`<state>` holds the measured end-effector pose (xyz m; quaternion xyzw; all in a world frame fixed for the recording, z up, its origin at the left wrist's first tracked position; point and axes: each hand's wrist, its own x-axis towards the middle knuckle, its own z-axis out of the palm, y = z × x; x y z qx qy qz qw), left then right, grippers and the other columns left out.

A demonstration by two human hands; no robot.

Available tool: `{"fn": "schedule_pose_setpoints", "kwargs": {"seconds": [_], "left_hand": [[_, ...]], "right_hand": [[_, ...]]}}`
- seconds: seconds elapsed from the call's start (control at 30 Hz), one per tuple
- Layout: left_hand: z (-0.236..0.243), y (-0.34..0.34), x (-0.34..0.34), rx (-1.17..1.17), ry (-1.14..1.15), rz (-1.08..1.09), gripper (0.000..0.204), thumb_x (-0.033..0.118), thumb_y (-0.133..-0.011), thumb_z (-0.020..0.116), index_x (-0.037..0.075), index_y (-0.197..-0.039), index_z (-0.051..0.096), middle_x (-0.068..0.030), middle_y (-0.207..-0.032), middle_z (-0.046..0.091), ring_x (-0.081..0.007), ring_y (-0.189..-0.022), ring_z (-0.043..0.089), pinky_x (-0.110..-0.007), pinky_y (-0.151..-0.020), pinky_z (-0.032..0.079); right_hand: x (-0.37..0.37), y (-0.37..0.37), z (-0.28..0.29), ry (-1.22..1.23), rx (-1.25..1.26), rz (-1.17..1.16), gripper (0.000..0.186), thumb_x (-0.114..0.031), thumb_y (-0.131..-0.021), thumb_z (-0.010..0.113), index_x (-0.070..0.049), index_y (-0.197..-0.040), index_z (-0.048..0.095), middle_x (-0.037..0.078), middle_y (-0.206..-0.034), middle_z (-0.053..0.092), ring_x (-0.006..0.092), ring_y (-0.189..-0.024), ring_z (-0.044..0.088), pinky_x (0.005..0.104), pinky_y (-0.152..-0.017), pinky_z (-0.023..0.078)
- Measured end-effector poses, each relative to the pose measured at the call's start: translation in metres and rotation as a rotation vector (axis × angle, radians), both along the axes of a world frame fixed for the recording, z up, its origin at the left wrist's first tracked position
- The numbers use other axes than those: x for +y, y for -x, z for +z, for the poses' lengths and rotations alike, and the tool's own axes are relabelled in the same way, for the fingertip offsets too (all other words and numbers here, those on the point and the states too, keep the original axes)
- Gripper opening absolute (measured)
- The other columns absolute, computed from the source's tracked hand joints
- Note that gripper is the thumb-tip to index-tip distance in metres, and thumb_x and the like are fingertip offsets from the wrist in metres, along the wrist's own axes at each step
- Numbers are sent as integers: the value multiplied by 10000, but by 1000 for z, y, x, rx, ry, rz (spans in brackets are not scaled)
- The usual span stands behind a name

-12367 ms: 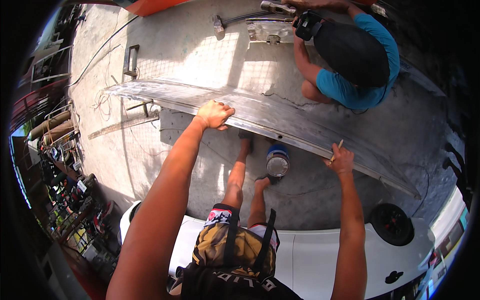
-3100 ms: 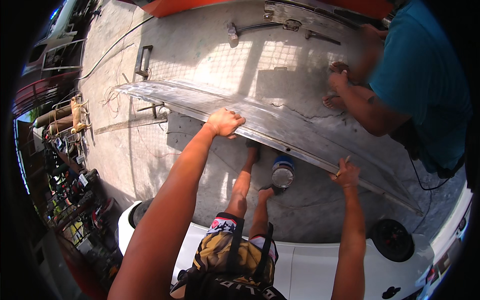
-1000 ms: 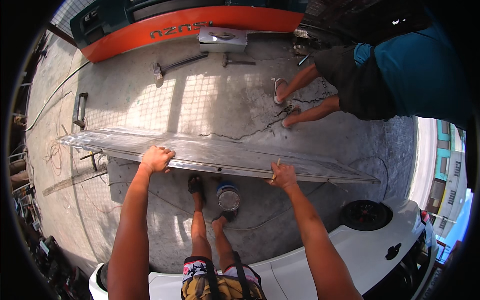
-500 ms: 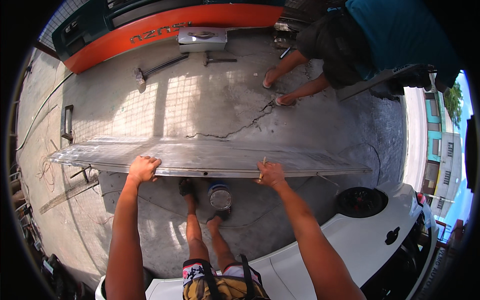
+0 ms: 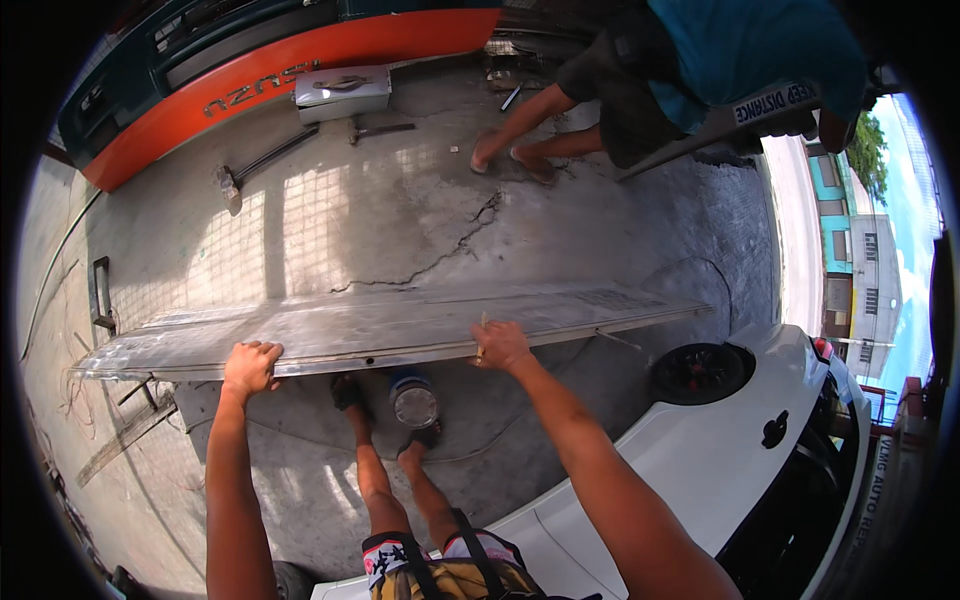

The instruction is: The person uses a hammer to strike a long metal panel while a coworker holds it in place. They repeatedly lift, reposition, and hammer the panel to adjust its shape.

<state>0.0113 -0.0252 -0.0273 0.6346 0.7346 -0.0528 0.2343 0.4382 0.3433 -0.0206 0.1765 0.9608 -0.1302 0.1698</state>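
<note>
A long, dull grey metal panel (image 5: 400,325) with a folded near edge spans the view in front of me, raised above the floor. My left hand (image 5: 252,368) curls over its near edge, left of the middle. Farther right along the same edge, my right hand (image 5: 504,345) grips it too. A thin tan stick (image 5: 482,322), perhaps a pencil, pokes out by the right fingers; most of it is hidden. The undersides of both hands' grips cannot be seen. Below the edge, by my feet, stands a round lidded bucket (image 5: 414,403) with blue sides.
A white car (image 5: 640,480) stands close on my right and behind. Beyond the panel lie a sledgehammer (image 5: 229,186), a smaller hammer (image 5: 380,130) and a grey toolbox (image 5: 342,92), before an orange-and-dark bumper (image 5: 420,45). A person in a blue shirt (image 5: 755,50) bends at far right.
My view has turned, so the panel now slants, its left end lower. Both hands keep their places on its edge. The other person's feet have shifted slightly.
</note>
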Motion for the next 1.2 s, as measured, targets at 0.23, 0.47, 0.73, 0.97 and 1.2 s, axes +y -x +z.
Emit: {"fn": "schedule_pose_setpoints", "kwargs": {"seconds": [0.23, 0.47, 0.73, 0.97, 1.2], "left_hand": [[0, 0, -3, 25, -10, -16, 640, 464, -596, 890, 186, -1111, 633, -9, -1026, 735, -244, -977, 707, -452, -745, 521], [2, 0, -1, 12, 16, -9, 629, 446, -586, 892, 183, -1101, 643, -27, -1016, 742, -255, -979, 710, -451, -749, 529], [4, 1, 1, 11, -12, -17, 660, 426, -560, 910, 178, -1113, 650, -29, -987, 739, -268, -950, 713, -462, -741, 534], [6, -1, 3, -4, -8, -14, 655, 417, -577, 906, 177, -1129, 649, -26, -986, 736, -270, -954, 712, -466, -743, 535], [13, 0, 6, 11, -12, -2, 655, 398, -590, 907, 178, -1146, 641, -21, -1005, 737, -259, -989, 704, -452, -748, 530]], "right_hand": [[1, 3, 2, -14, 115, 29, 603, -580, -661, 862, -115, -947, 607, 115, -731, 686, 332, -726, 718, 465, -642, 558], [0, 1, 2, -39, 92, 44, 610, -581, -659, 856, -136, -998, 613, 109, -752, 693, 313, -749, 727, 454, -652, 564], [1, 1, -2, -40, 53, 37, 635, -589, -665, 848, -147, -1059, 617, 99, -786, 702, 299, -790, 731, 446, -669, 568], [2, -2, 0, -43, 68, 55, 632, -587, -675, 846, -140, -1060, 619, 100, -792, 706, 305, -788, 730, 448, -667, 569], [2, 9, 12, -1, -72, 20, 594, -456, -694, 861, -146, -1121, 589, 91, -858, 736, 297, -873, 745, 443, -726, 586]]}}
